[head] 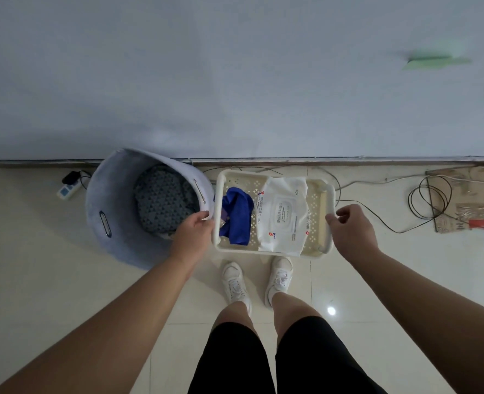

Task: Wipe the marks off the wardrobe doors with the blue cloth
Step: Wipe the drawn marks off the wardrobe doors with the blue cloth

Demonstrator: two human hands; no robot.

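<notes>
The blue cloth (236,216) lies crumpled in the left half of a cream perforated basket (275,253), next to a white pack of wet wipes (283,214). My left hand (194,231) grips the basket's left rim. At the right handle, my right hand (350,227) holds on with its thumb and curled fingers. The basket sits low in front of my white shoes, close to the foot of the pale wardrobe door surface (235,81). Blurred green marks (434,61) show on that surface at the upper right.
A grey felt hamper (113,200) with patterned fabric inside stands just left of the basket. A power strip (69,190) lies further left. Coiled cables (428,201) and flattened cardboard (468,200) lie on the tiled floor to the right.
</notes>
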